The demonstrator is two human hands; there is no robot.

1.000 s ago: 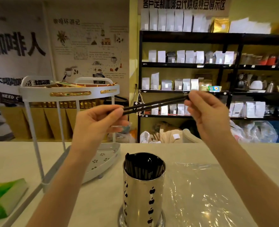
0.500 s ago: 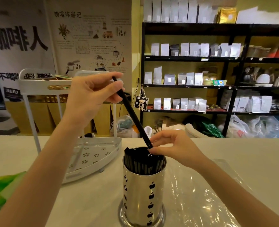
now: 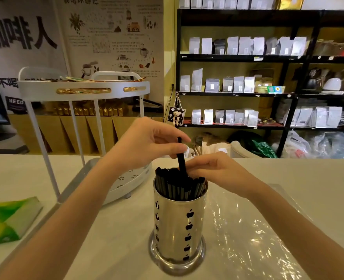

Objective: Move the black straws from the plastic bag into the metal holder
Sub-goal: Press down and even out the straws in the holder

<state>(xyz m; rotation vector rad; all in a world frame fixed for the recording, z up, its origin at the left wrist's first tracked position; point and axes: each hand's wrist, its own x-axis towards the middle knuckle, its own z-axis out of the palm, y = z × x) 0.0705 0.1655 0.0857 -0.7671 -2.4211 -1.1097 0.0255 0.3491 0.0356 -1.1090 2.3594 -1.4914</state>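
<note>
At frame centre, the left hand pinches a black straw into the metal holder, the right hand's fingertips steadying it.

We see a pale table running across the front. On its left part stands a white two-tier rack, with gold and green packets lying in the top tray. At the table's left edge lies a green and white packet. Behind us rises a black shelf unit lined with white and silver pouches. A small bear tag hangs at its left post. Posters with drawings and Chinese writing cover the wall.
</note>
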